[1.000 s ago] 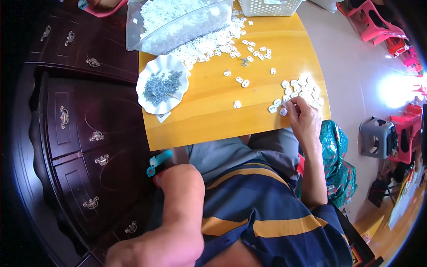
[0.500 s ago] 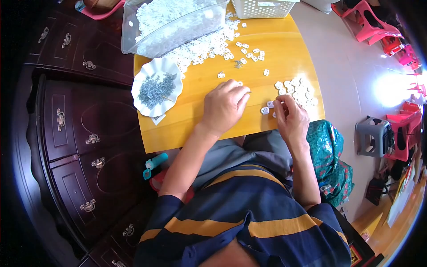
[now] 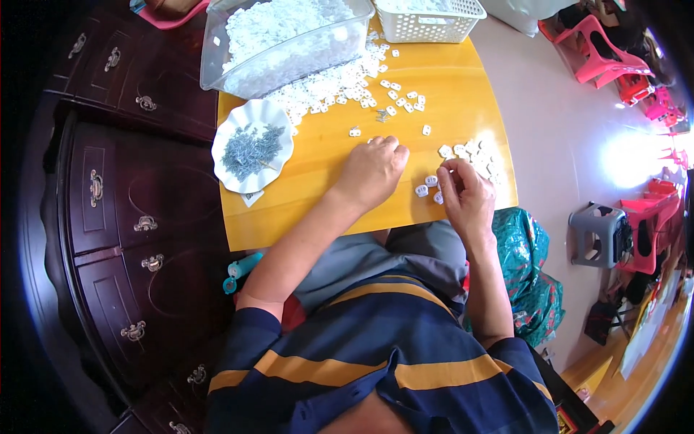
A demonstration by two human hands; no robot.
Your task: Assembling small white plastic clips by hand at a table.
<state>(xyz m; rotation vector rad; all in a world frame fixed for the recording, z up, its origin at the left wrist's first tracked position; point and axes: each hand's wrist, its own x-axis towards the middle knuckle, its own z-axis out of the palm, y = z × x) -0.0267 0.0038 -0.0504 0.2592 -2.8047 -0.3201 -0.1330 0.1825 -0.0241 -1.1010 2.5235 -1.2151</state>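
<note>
My left hand [image 3: 374, 172] is closed over the middle of the yellow wooden table [image 3: 325, 166], fingers curled under so that whatever they hold is hidden. To its right, my right hand [image 3: 470, 197] bends its fingers toward the thumb; I cannot make out anything between them. Close to those fingertips lie a few white rounded plastic pieces [image 3: 422, 191] with dark marks. Beyond that hand spreads a pile of similar white pieces [image 3: 477, 153]. A small white two-hole piece [image 3: 354, 132] sits just past my left hand, with a little cluster of metal screws or pins [image 3: 382, 115] farther off.
A scalloped white plate [image 3: 224, 175] holds many thin grey metal screws or nails. At the back stand a clear plastic bin [image 3: 289, 69] full of white pieces and a white perforated basket [image 3: 426, 30]. Loose white pieces [image 3: 332, 90] spill before the bin. Dark drawers [image 3: 101, 188] line the left.
The whole view has shifted slightly. My left hand has turned, its fingertips now tucked out of sight. My right hand stays beside the marked white pieces, fingers still bent.
</note>
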